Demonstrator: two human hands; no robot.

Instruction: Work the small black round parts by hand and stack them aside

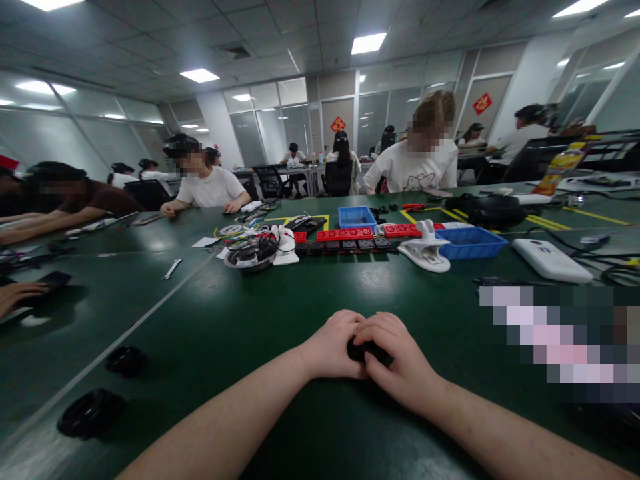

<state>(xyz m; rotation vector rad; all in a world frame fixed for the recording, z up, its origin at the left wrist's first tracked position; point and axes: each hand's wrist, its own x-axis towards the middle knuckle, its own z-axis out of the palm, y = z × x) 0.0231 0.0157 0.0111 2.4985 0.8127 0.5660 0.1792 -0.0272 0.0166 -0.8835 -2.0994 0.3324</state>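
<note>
My left hand [336, 345] and my right hand [400, 357] meet low over the green table [280, 300]. Between them is a small black object [377, 353], mostly covered by fingers, so its kind cannot be made out. The left fingers wrap its far side, while the right fingers curl over the top with the thumb on the near side. Off to the left lie two round, black ring-like parts [90, 413], the other ring-like part [126, 360] a little farther away; neither hand touches them.
Red and black socket blocks [345, 235], a white clip stand [425, 250], a blue tray [470, 243] and a bowl of cables [250, 257] line the table's middle. A wrench [171, 269] lies left; a white case [553, 260] lies right. Several people sit around.
</note>
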